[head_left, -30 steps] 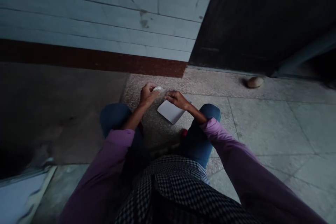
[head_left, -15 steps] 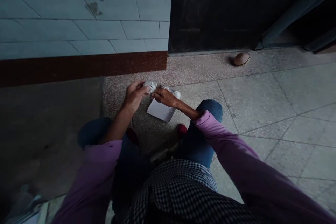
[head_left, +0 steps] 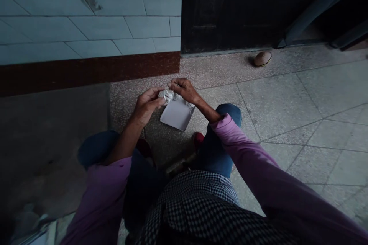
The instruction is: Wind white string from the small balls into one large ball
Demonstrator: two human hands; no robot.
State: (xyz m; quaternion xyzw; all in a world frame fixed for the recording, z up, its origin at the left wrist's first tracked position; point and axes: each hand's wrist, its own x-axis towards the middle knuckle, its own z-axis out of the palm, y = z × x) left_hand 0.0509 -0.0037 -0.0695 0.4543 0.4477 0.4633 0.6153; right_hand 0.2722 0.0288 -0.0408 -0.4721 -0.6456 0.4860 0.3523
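Note:
My left hand (head_left: 148,103) is closed round a bundle of white cord (head_left: 166,96), gripping it between thumb and fingers. Right beside the bundle, my right hand (head_left: 184,90) has its thumb and fingertips pinched together at the bundle's upper right edge. Whatever is between those fingertips is too small to make out. Below both hands a shallow white box (head_left: 176,115) lies on the floor between my feet. More white bundles (head_left: 189,104) show at the box's far side, partly hidden by my right hand and wrist.
A tiled wall (head_left: 97,28) with a brown base strip rises ahead on the left. A dark door (head_left: 230,11) stands to its right. Near its sill lies a rounded tan object (head_left: 262,59). My knees (head_left: 228,116) flank the box. Paler things lie at the lower left.
My right hand has moved up from below the bundle's right side to its top right, fingers pinched. The left hand keeps its hold. The camera view has shifted slightly.

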